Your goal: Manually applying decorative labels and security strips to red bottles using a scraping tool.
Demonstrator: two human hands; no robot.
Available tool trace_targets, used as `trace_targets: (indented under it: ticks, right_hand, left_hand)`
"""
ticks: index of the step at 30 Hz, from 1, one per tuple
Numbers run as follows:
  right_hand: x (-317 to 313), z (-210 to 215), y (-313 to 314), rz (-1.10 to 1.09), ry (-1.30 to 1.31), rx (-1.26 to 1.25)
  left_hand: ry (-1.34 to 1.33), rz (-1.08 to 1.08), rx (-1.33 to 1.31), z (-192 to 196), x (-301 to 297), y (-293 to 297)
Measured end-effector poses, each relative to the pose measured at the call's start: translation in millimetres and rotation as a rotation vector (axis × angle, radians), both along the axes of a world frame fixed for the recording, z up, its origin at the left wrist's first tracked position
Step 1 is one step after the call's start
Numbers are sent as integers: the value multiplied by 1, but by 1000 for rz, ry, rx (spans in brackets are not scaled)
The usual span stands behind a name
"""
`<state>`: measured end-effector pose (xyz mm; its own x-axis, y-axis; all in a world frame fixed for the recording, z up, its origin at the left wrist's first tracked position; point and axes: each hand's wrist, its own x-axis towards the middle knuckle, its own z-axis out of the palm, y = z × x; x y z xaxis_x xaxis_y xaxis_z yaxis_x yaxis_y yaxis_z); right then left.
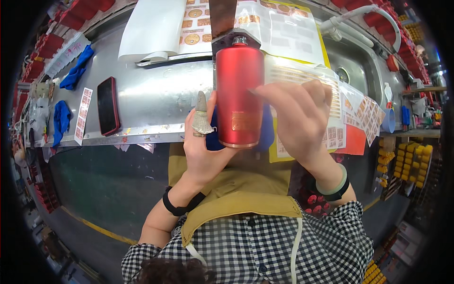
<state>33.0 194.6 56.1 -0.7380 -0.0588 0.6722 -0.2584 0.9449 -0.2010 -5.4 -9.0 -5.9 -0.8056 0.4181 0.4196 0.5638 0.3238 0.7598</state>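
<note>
A red bottle with a dark neck and a small gold label low on its front is in front of me. My left hand grips it around the left side and base, and one finger wears a pale, worn wrap. At the bottle's right side is my right hand, slightly blurred. One fingertip overlaps the bottle's edge, while the other fingers are curled in; whether it touches or pinches anything is hidden. Sheets of gold-and-red labels lie beyond the bottle.
A phone, a label strip and blue cloths lie left on the metal bench. More label sheets spread to the right, beside a sink with a white pipe. Yellow pieces fill racks at far right.
</note>
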Motion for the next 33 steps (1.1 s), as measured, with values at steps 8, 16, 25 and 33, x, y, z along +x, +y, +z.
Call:
trace_targets:
  ticks: [8, 16, 25, 33]
  right_hand:
    - [-22, 14, 2, 101, -20, 101]
    - [-2, 8, -8, 226, -113, -52]
    - [26, 8, -20, 283, -27, -42]
    - [24, 5, 13, 7, 35, -202]
  left_hand:
    - [-93, -9, 72, -2, 3, 4]
    - [-5, -26, 79, -6, -2, -5]
    - [-70, -90, -11, -13, -7, -16]
    - [289, -20, -67, -14, 7, -17]
